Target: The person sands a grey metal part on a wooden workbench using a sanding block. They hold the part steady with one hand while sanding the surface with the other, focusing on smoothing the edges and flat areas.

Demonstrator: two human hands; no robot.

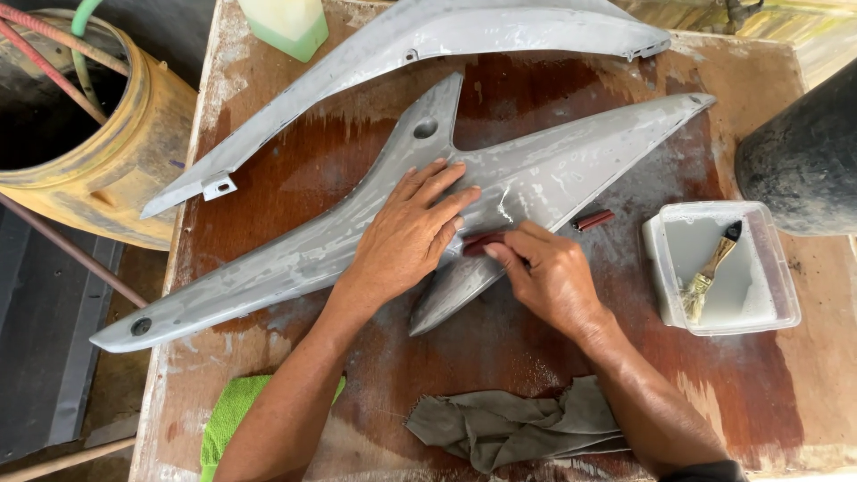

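Far out to the left of your hands stands a yellow drum [134,152], open at the top, with a green hose [82,18] and reddish hoses draped over its rim. Nearer you, below your left forearm, a bright green cloth [228,415] hangs at the table [768,393] edge. Up beyond your left hand, at the far edge, sits a pale green translucent plastic container [286,25]; you cannot make out any label on it. A second grey panel [402,54] lies just past the one you are working on.

Your left hand [406,236] lies open and flat, fingers spread, pressing on the long grey primed fairing panel [553,165], which stretches across the wet brown table from far left to upper right. Your right hand [544,272] sits just beside it, fingertips pinched on a small dark red sanding piece [482,243] held against the panel surface. Another dark red piece [593,220] rests on the table just right of that hand. Below both hands a crumpled grey rag [513,424] lies near your right forearm. Further right stands a clear rectangular plastic tub [719,268] with a paintbrush [710,272] inside, and beyond it a dark rounded object [803,152].
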